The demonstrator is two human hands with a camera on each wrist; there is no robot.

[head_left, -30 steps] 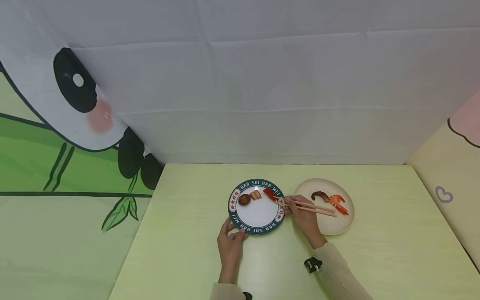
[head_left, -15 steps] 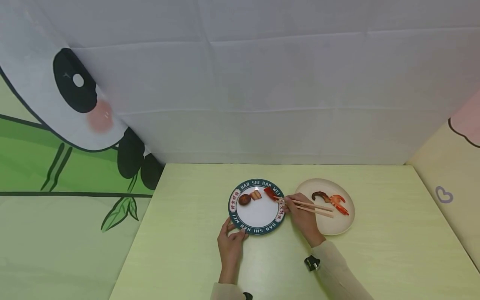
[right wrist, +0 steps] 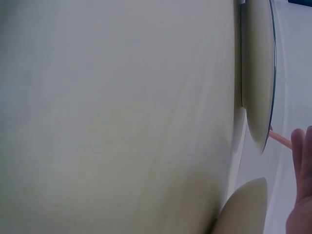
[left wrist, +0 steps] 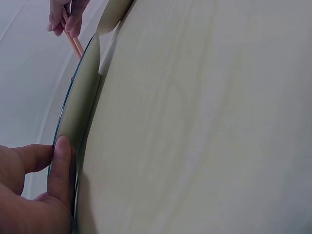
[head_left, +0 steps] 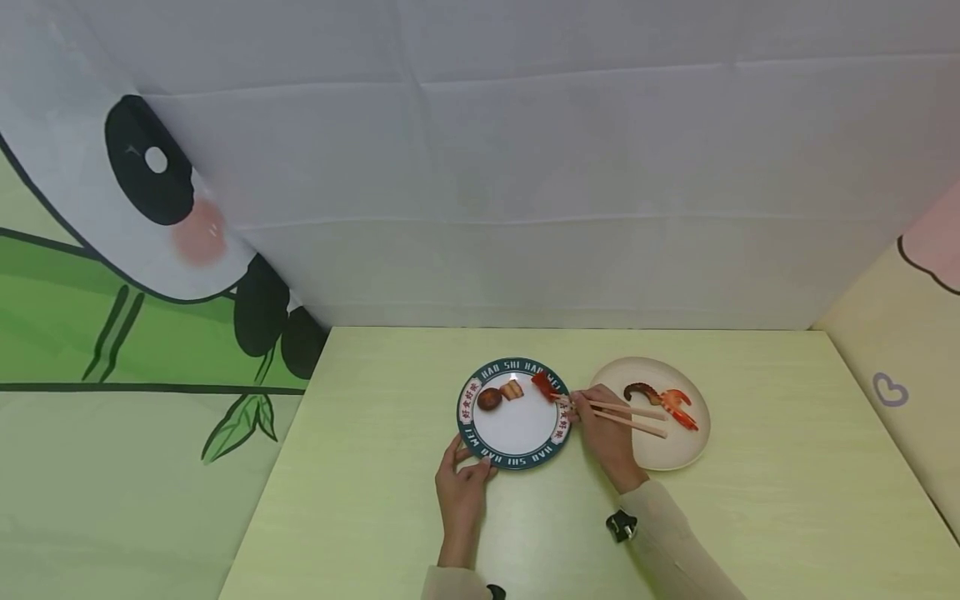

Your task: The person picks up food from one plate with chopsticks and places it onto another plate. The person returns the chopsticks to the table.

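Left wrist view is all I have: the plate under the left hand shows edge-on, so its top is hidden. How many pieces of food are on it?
Observer: Three on the teal plate: a round brown piece, a small tan piece and a red piece.
Operator: I lose the chopsticks from the right hand behind that rim. Where are their tips?
Observer: At the lower end of the red piece, by the rim nearest the right hand. Whether they pinch it firmly, I can't tell.
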